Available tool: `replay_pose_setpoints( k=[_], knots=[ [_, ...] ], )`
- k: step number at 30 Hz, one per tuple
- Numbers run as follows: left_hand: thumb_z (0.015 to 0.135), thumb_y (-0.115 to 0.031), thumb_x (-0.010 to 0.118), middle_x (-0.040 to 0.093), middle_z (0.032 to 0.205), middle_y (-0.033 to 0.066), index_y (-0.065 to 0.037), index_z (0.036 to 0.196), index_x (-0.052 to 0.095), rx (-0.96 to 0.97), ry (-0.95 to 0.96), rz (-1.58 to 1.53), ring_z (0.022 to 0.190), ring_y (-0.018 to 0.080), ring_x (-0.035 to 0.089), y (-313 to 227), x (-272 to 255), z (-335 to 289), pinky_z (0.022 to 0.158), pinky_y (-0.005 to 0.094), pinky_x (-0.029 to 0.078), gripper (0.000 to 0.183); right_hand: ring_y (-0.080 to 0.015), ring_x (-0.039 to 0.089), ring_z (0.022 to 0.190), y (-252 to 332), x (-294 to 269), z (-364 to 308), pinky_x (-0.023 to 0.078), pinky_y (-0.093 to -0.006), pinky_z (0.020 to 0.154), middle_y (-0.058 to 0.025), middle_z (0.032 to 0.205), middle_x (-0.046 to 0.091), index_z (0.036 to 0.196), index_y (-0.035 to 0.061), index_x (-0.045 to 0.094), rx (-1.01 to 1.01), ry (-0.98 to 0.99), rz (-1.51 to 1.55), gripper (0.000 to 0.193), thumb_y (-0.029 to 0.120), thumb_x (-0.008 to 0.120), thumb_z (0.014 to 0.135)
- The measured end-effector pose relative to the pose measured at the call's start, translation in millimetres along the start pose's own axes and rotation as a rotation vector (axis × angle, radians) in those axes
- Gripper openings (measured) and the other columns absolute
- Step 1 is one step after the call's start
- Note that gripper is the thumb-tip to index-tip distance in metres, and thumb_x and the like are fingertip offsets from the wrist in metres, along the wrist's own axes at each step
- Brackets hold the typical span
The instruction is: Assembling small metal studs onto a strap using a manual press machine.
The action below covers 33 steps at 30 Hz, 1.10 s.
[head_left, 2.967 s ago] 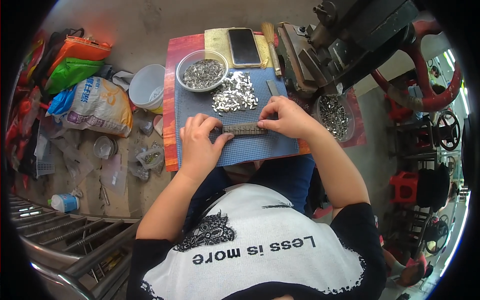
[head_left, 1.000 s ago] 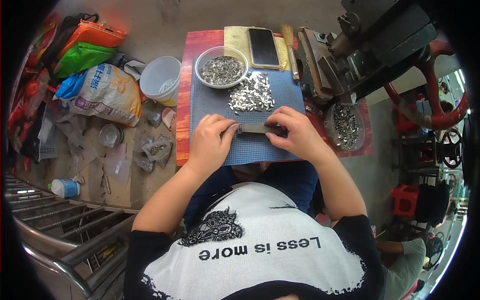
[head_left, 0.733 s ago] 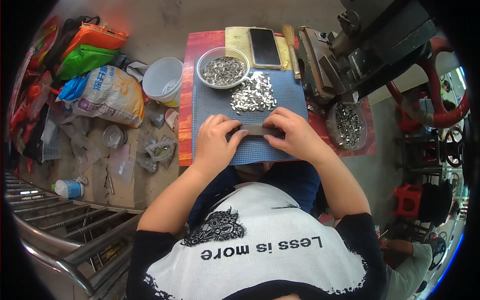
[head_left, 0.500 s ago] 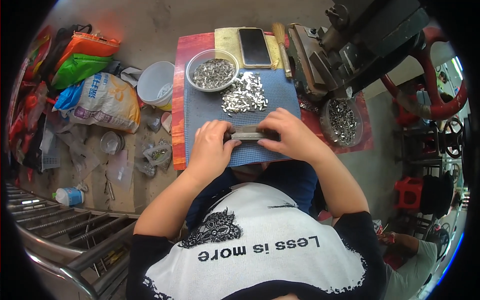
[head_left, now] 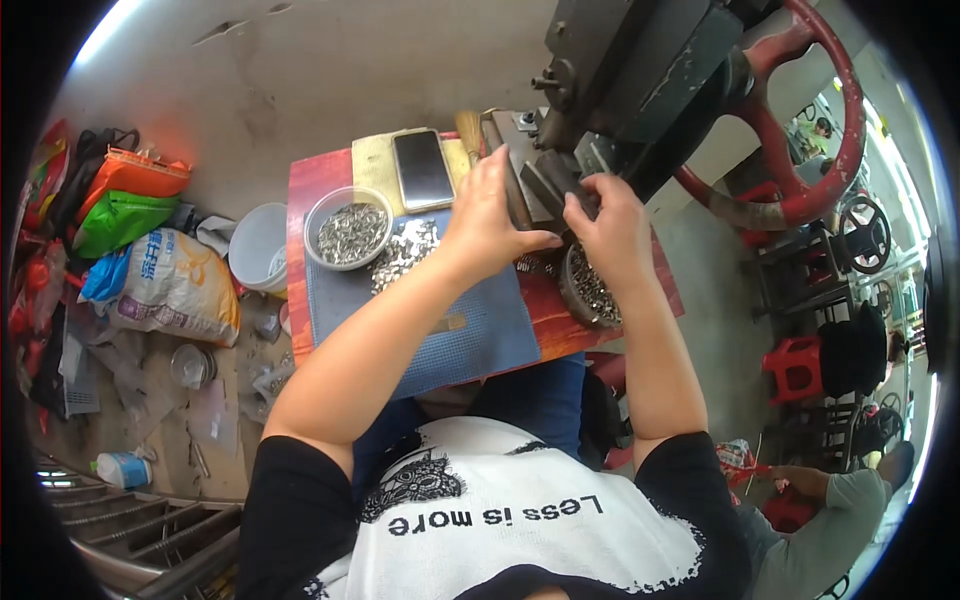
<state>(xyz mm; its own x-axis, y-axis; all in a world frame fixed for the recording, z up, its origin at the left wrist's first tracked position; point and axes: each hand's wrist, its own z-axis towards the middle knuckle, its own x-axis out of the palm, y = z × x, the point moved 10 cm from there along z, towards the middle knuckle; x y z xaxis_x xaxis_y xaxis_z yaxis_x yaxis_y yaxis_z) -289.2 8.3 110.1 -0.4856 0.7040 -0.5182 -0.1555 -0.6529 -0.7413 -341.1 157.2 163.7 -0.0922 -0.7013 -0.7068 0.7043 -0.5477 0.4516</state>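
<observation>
My left hand point(head_left: 488, 225) is raised over the far right part of the blue mat point(head_left: 470, 350), fingers stretched and thumb out, holding nothing. My right hand point(head_left: 615, 228) is at the black press point(head_left: 640, 80), its thumb and fingers closed on a dark metal block point(head_left: 580, 195); where the block ends against the press is hard to make out. Past my left forearm, a short tan strip point(head_left: 454, 323) lies on the mat. A pile of small silvery metal pieces point(head_left: 405, 255) lies beside a clear bowl point(head_left: 312, 245) filled with similar pieces.
Below my right hand stands another bowl of metal pieces point(head_left: 590, 290). A phone point(head_left: 423, 168) lies on a yellow cloth, beside a brush point(head_left: 470, 135). The press has a big red handwheel point(head_left: 770, 120). Bags point(head_left: 180, 290) and a white bucket point(head_left: 258, 245) stand left; a person point(head_left: 830, 530) sits lower right.
Both hands have moved right and away from me, from the bar they held over the mat to the press. My left hand has let go and opened. The view has shifted to the right.
</observation>
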Motion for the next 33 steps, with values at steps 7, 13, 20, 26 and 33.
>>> replay_pose_setpoints(
  k=[7, 13, 20, 26, 33],
  knots=[
    [0.053, -0.039, 0.093, 0.045, 0.137, 0.0286, 0.009, 0.149, 0.023, 0.057, -0.045, -0.025, 0.133, 0.0424, 0.041, 1, 39, 18, 0.114, 0.0469, 0.032, 0.128, -0.0397, 0.065, 0.091, -10, 16, 11, 0.052, -0.0465, 0.082, -0.0222, 0.096, 0.066, 0.099, -0.003, 0.068, -0.026, 0.102, -0.049, 0.026, 0.019, 0.069, 0.085],
    [0.058, -0.045, 0.093, 0.046, 0.137, 0.0284, 0.01, 0.149, 0.023, 0.018, -0.133, 0.026, 0.131, 0.0414, 0.044, -8, 32, 15, 0.111, 0.0455, 0.037, 0.127, -0.0411, 0.066, 0.092, -39, 3, 20, 0.052, -0.0453, 0.081, -0.0233, 0.096, 0.069, 0.105, -0.0008, 0.069, 0.101, 0.051, 0.117, 0.026, 0.022, 0.063, 0.093],
    [0.057, -0.045, 0.094, 0.047, 0.136, 0.0256, 0.007, 0.151, 0.02, 0.065, -0.129, 0.071, 0.129, 0.0402, 0.046, -17, 31, 12, 0.111, 0.0451, 0.038, 0.13, -0.0444, 0.064, 0.1, -99, 59, 35, 0.05, -0.0484, 0.085, -0.026, 0.099, 0.068, 0.104, 0.0021, 0.069, 0.263, 0.289, 0.169, 0.028, 0.024, 0.054, 0.095],
    [0.056, -0.041, 0.094, 0.047, 0.136, 0.0254, 0.005, 0.152, 0.02, 0.05, -0.13, 0.085, 0.129, 0.0398, 0.046, -16, 32, 14, 0.11, 0.0452, 0.038, 0.129, -0.0444, 0.063, 0.101, -94, 58, 35, 0.049, -0.0487, 0.087, -0.0273, 0.101, 0.068, 0.104, 0.0002, 0.069, 0.299, 0.362, 0.128, 0.03, 0.024, 0.053, 0.094],
    [0.056, -0.038, 0.093, 0.047, 0.137, 0.0265, 0.006, 0.151, 0.02, 0.017, -0.15, 0.127, 0.129, 0.04, 0.048, -12, 33, 13, 0.11, 0.0466, 0.037, 0.128, -0.044, 0.063, 0.104, -95, 60, 34, 0.049, -0.0474, 0.089, -0.0273, 0.104, 0.068, 0.102, -0.0016, 0.069, 0.277, 0.32, 0.229, 0.032, 0.025, 0.053, 0.095]
  ],
)
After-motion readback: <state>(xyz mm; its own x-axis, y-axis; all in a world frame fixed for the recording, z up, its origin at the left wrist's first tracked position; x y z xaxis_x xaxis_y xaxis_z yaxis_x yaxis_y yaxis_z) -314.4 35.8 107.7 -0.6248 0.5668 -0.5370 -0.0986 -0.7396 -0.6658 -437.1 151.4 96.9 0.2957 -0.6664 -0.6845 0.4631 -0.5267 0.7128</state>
